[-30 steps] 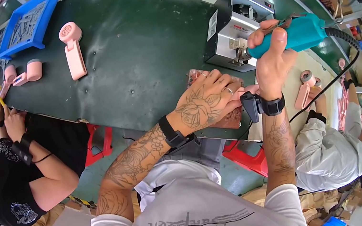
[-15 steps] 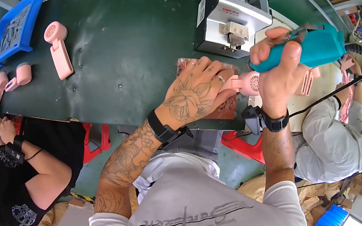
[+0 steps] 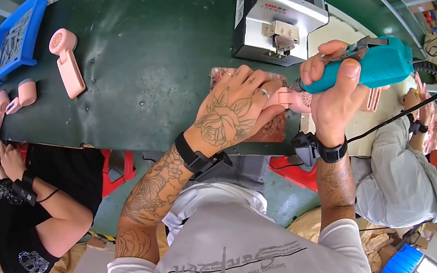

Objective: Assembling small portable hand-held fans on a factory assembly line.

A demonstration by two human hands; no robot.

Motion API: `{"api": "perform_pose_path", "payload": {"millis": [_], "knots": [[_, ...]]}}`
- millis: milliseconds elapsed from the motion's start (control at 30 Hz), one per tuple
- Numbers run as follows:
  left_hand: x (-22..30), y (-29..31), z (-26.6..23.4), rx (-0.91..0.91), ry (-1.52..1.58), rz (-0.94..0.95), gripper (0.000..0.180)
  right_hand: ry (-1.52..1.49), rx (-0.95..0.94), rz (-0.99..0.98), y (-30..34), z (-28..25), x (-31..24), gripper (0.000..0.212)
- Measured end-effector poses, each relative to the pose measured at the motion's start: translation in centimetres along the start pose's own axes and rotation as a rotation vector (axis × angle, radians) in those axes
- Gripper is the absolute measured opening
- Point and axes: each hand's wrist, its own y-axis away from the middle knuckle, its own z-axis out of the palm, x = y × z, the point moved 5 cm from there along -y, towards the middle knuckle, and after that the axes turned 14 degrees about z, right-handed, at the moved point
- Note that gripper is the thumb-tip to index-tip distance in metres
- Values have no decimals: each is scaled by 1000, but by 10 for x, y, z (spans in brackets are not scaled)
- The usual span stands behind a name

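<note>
My left hand (image 3: 232, 112) is closed on a pink handheld fan (image 3: 299, 101), pressing it down on a worn reddish pad (image 3: 271, 132). The round grilled head sticks out past my fingertips, while the handle is mostly hidden under the hand. Wrapped in my right hand (image 3: 338, 100) is a teal electric screwdriver (image 3: 384, 64), lying nearly level with its tip pointing left. That tip is at the fan's hinge, beside my left fingers; whether it touches I cannot tell. A black cable (image 3: 434, 70) leaves the tool's rear.
A silver screw feeder (image 3: 274, 21) stands just beyond the pad. Another pink fan (image 3: 69, 66) lies on the green tabletop (image 3: 149, 43). Blue trays (image 3: 17, 40) hold small parts at far left. One co-worker (image 3: 49, 201) sits on the left, another (image 3: 400, 174) on the right.
The screwdriver has shifted slightly left and down, bringing its tip to the fan's hinge. My left hand still holds the fan in place. The right co-worker's arm has moved.
</note>
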Motion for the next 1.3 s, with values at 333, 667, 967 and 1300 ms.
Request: {"api": "perform_pose_path", "payload": {"millis": [333, 667, 967, 1300], "knots": [[2, -6, 3, -55, -52, -13, 46, -79, 4, 37, -4, -3, 16, 42], [1, -2, 3, -27, -60, -10, 48, 76, 25, 25, -4, 7, 11, 51], [-1, -1, -2, 14, -53, 8, 36, 145, 81, -106, -40, 29, -18, 51], [1, -1, -4, 9, -23, -4, 34, 172, 20, -109, -52, 35, -3, 45]]}}
